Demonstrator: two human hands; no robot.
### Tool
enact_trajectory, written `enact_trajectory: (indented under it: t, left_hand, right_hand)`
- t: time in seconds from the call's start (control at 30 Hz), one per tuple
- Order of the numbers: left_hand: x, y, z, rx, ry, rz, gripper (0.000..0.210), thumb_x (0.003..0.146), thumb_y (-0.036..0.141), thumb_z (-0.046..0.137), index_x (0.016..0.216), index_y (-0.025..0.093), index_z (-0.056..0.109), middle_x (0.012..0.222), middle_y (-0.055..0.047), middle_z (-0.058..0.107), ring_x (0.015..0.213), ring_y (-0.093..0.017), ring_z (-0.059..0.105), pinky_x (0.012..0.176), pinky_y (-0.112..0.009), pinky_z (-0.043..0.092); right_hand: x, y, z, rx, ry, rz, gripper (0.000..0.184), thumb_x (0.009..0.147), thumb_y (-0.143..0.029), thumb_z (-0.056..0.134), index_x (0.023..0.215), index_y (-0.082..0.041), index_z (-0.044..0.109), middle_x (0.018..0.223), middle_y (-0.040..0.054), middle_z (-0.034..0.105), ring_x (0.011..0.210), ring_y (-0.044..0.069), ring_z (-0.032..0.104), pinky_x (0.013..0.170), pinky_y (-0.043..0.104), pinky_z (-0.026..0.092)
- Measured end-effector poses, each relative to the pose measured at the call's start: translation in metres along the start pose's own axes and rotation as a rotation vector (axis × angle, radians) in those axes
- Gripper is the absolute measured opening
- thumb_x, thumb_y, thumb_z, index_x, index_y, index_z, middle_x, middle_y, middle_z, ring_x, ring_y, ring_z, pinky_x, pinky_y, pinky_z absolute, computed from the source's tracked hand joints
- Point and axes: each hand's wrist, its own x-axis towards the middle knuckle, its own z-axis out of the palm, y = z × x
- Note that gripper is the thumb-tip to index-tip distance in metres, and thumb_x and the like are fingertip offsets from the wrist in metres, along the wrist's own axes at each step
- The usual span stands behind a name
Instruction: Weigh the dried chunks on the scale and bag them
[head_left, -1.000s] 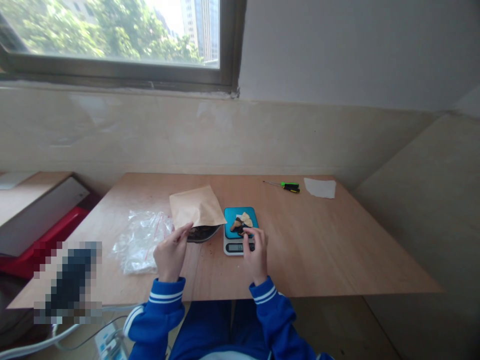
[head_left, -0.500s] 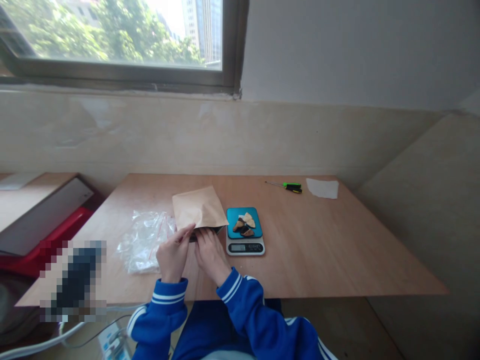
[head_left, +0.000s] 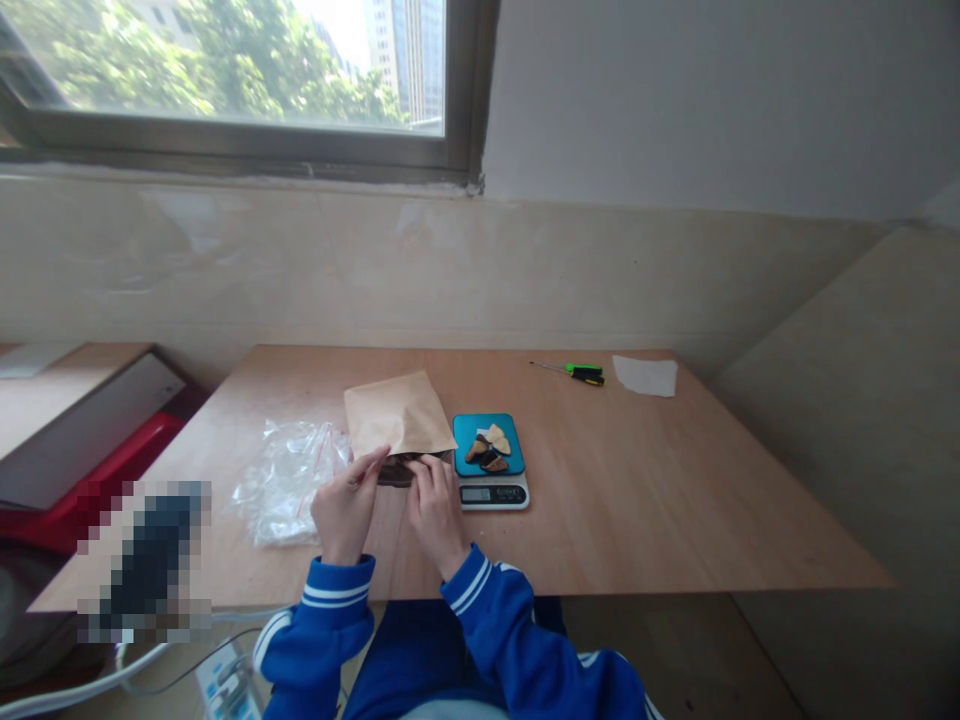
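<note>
A brown kraft paper bag (head_left: 399, 412) lies on the table with its mouth toward me, dark inside. My left hand (head_left: 349, 508) pinches the left part of the mouth's edge between thumb and fingers. At the right part of the mouth is my right hand (head_left: 436, 508), its fingers curled together; whatever they grip is hidden. Just right of the bag stands a kitchen scale (head_left: 514, 493) with a blue top and a small display, whose digits I cannot read. Several brown and pale dried slices (head_left: 491, 447) rest on its platform.
Clear plastic zip bags (head_left: 289, 485) lie left of the paper bag. Toward the back right are two screwdrivers (head_left: 585, 373), green and black-yellow, and a white paper sheet (head_left: 645, 377). A blurred dark object (head_left: 154, 555) is at the table's left edge. Cables and a power strip (head_left: 229, 680) sit below.
My right hand has drawn back from the bag's mouth and shifted right, its fingers now more curled. More of the dark inside shows. My left hand stays on the edge.
</note>
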Motion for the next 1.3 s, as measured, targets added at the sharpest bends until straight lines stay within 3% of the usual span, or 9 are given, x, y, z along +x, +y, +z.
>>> enact_trajectory:
  t: [0.1,0.2,0.43,0.57,0.9,1.13,1.3]
  left_hand:
    - [-0.001,0.000,0.000,0.005,-0.005,0.006,0.022,0.083,0.029,0.065,0.103,0.036,0.074,0.083,0.002,0.077,0.077,-0.019,0.070,0.061,-0.023,0.043]
    - [-0.001,0.000,0.001,-0.001,-0.010,0.013,0.022,0.084,0.028,0.065,0.103,0.036,0.074,0.084,0.001,0.077,0.078,-0.019,0.070,0.061,-0.022,0.043]
    - [-0.002,0.001,0.001,-0.001,-0.024,0.007,0.021,0.084,0.029,0.065,0.102,0.035,0.074,0.085,0.001,0.077,0.077,-0.019,0.070,0.060,-0.022,0.042]
    - [-0.003,0.001,0.001,0.009,-0.022,0.002,0.022,0.084,0.029,0.065,0.103,0.034,0.074,0.082,0.001,0.077,0.077,-0.019,0.070,0.059,-0.022,0.041]
    - [-0.006,0.000,0.003,-0.011,-0.027,0.032,0.021,0.083,0.030,0.064,0.101,0.036,0.074,0.080,0.002,0.077,0.074,-0.018,0.070,0.057,-0.022,0.041]
    - [-0.004,0.002,0.002,0.021,-0.033,-0.010,0.022,0.084,0.031,0.064,0.102,0.036,0.074,0.078,0.002,0.076,0.072,-0.018,0.069,0.057,-0.022,0.040]
    - [-0.001,-0.001,0.000,-0.012,-0.020,-0.032,0.021,0.084,0.031,0.063,0.102,0.036,0.074,0.079,0.002,0.076,0.073,-0.018,0.069,0.059,-0.023,0.041]
  right_hand:
    - [-0.001,0.002,0.003,0.032,0.084,0.083,0.031,0.093,-0.008,0.038,0.116,-0.014,0.058,0.103,0.0102,0.061,0.095,0.022,0.054,0.087,0.037,0.048]
    - [-0.002,0.003,0.006,-0.070,0.101,0.129,0.029,0.093,-0.012,0.041,0.115,-0.016,0.060,0.093,0.0089,0.059,0.087,0.023,0.054,0.081,0.039,0.049]
    - [-0.002,0.006,0.008,-0.315,0.005,0.196,0.022,0.094,-0.021,0.049,0.112,-0.021,0.063,0.092,0.0084,0.057,0.084,0.024,0.054,0.076,0.039,0.047]
    - [0.000,0.009,0.005,-0.313,-0.015,0.182,0.013,0.093,-0.025,0.053,0.099,-0.021,0.065,0.092,0.0074,0.058,0.087,0.025,0.055,0.077,0.039,0.045]
    - [0.003,0.013,0.001,-0.304,-0.068,0.198,0.014,0.091,-0.027,0.058,0.100,-0.022,0.068,0.093,0.0080,0.058,0.088,0.024,0.055,0.077,0.037,0.041]
    - [0.002,0.018,-0.009,-0.172,0.024,0.009,0.016,0.093,-0.031,0.057,0.091,-0.026,0.072,0.075,0.0014,0.056,0.074,0.017,0.052,0.073,0.031,0.037]
    - [0.003,0.008,-0.039,0.107,0.101,-0.086,0.019,0.093,-0.034,0.057,0.092,-0.026,0.073,0.074,0.0002,0.057,0.074,0.015,0.055,0.076,0.030,0.040]
